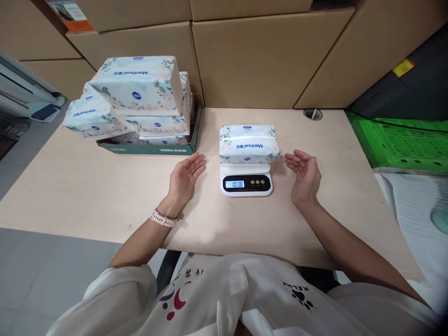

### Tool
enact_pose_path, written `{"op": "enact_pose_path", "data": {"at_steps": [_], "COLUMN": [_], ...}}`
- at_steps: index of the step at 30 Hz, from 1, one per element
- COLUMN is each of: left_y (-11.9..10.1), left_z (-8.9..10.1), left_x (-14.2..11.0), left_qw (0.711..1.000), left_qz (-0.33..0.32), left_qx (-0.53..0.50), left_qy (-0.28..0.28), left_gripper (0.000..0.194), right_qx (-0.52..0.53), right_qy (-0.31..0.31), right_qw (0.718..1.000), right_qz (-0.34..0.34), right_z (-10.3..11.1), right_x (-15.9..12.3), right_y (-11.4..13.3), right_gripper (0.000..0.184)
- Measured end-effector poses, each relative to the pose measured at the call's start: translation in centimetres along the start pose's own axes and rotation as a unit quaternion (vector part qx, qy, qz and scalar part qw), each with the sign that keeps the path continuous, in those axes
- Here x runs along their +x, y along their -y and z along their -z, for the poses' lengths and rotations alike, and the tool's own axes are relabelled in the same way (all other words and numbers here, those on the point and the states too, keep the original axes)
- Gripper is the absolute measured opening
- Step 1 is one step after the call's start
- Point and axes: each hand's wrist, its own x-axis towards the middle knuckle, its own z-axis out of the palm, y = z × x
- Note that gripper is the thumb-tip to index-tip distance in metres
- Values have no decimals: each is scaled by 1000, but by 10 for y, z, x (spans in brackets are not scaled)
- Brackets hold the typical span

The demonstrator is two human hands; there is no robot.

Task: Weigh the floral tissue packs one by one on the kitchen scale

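Note:
A floral tissue pack [247, 145] lies on a white digital scale [246, 190], whose lit display appears to read 103.8. To the left of the scale, my left hand [185, 178] rests palm up on the table with its fingers extended, touching neither pack nor scale. My right hand [304, 176] is on the other side, its fingers slightly curled and pointing at the pack's right end, a small gap away. Both hands hold nothing.
A green open box [154, 148] at the back left is piled with several similar tissue packs [140, 86]. Cardboard boxes [259, 60] form a wall behind the pale wooden table [115, 196]. A cable hole [312, 115] sits near the back right edge, beside a green crate [402, 142].

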Motion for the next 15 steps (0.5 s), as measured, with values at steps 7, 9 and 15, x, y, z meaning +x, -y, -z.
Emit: {"op": "enact_pose_path", "data": {"at_steps": [7,9,15], "left_y": [-3,-3,1], "left_z": [0,1,4], "left_x": [-2,-2,1], "left_qw": [1000,1000,999], "left_qz": [1,-4,-21], "left_qx": [1,12,22], "left_qy": [15,24,43], "left_gripper": [42,44,49], "right_qx": [-7,-9,-18], "right_qy": [-7,-8,-5], "right_qw": [1000,1000,999], "right_qz": [-3,11,48], "right_z": [2,2,0], "right_x": [-4,-2,9], "right_y": [4,2,-8], "right_gripper": [54,56,61]}}
